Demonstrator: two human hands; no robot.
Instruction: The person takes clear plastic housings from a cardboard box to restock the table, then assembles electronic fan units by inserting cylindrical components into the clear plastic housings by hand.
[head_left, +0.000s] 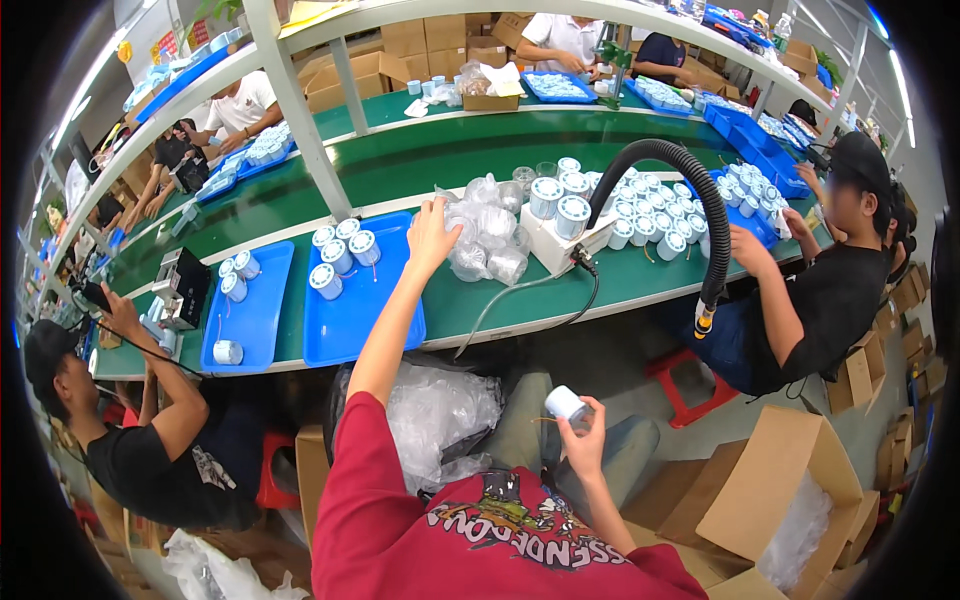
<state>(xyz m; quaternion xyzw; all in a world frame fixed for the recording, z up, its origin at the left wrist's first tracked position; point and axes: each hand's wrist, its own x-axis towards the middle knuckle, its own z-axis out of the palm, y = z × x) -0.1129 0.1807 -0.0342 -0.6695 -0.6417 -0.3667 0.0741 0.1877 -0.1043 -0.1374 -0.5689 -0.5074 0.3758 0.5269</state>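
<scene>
My left hand [432,238] reaches over the bench at the left edge of a heap of clear plastic cups [490,222]. Its fingers are stretched out, and I cannot tell whether they touch a cup. Low over my lap, my right hand [584,440] grips a small white and pale-blue cylinder [566,403] with a thin wire sticking out, tilted to one side. Similar cylinders with patterned round tops [337,255] stand in the blue tray [350,335] left of my left arm. Many more cylinders [650,212] crowd the bench right of the cups.
A black flexible hose [715,190] arches from a white box [550,240] over the bench edge. Another blue tray [245,330] lies farther left. Plastic bags [435,410] are by my lap; an open carton [770,480] stands right. Co-workers sit on both sides.
</scene>
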